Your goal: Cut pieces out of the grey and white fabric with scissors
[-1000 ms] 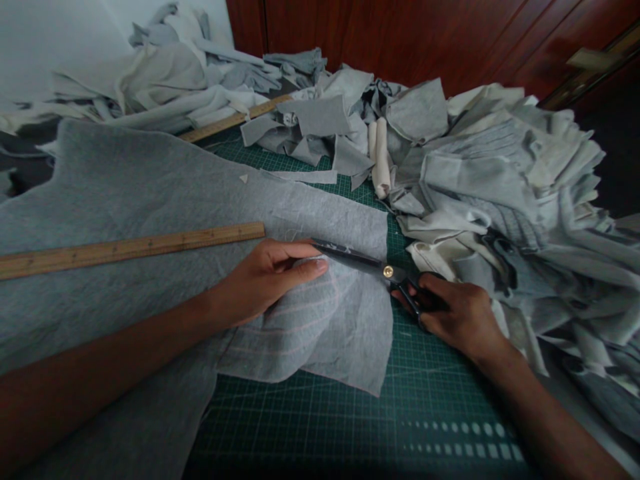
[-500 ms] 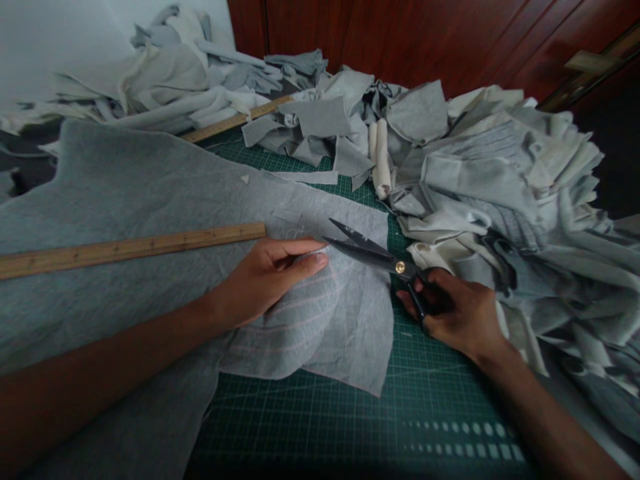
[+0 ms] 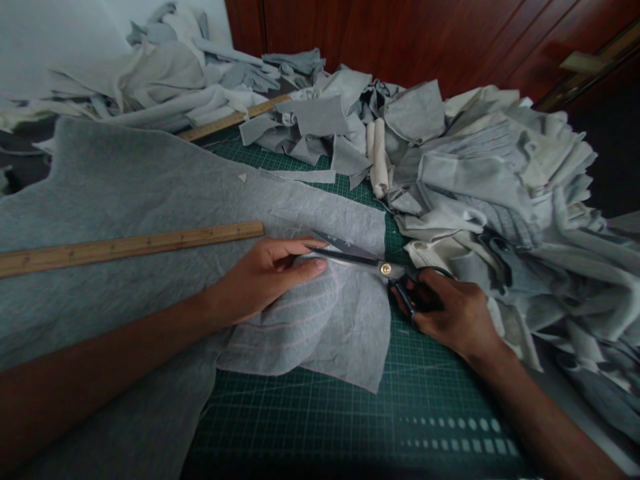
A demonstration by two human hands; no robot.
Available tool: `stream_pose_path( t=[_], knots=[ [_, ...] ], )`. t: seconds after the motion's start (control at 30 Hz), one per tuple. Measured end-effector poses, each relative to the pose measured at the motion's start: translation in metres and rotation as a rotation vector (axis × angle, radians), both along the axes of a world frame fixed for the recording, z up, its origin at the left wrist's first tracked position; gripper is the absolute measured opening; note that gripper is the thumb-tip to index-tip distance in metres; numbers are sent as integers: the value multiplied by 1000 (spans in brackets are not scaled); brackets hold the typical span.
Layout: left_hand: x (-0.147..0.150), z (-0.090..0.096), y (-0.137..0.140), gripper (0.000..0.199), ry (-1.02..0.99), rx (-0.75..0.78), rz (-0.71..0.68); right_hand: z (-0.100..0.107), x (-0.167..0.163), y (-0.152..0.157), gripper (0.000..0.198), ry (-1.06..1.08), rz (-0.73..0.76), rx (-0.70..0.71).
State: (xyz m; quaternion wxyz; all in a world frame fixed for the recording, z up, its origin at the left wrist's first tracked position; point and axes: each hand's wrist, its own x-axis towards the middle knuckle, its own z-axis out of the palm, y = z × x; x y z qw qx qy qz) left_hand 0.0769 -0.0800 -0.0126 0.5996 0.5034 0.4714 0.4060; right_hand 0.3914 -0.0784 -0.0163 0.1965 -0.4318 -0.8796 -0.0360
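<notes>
My left hand (image 3: 273, 277) pinches a folded edge of the grey fabric (image 3: 145, 180) between thumb and fingers. The fold hangs toward me and shows faint pinkish lines. In my right hand (image 3: 450, 310) is a pair of black scissors (image 3: 367, 259) with a brass pivot; my fingers are in the handle loops. Its blades point left, slightly parted, and their tips lie at the pinched fold close to my left fingertips. Whether the fold lies between the blades is hard to make out. A wooden ruler (image 3: 135, 247) rests on the fabric left of my left hand.
A green cutting mat (image 3: 300, 427) lies under the fabric. Piles of grey and cream cloth (image 3: 465, 173) line the right side and back. A second ruler (image 3: 235, 120) lies among scraps at the back, before a red-brown door (image 3: 390, 40).
My right hand has moved the scissors left, bringing the blades to the pinched fold. The blades have closed partway. My left hand keeps its pinch in about the same place.
</notes>
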Motion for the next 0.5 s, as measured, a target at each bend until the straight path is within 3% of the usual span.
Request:
stream_pose_path(
  t=[0.27,0.5],
  knots=[
    [-3,-10,1,27,-65,-19,-8,14,-8,0,7,-22,33,42],
    [-1,-8,3,8,-171,29,-82,14,-4,1,5,-66,23,38]
  ],
)
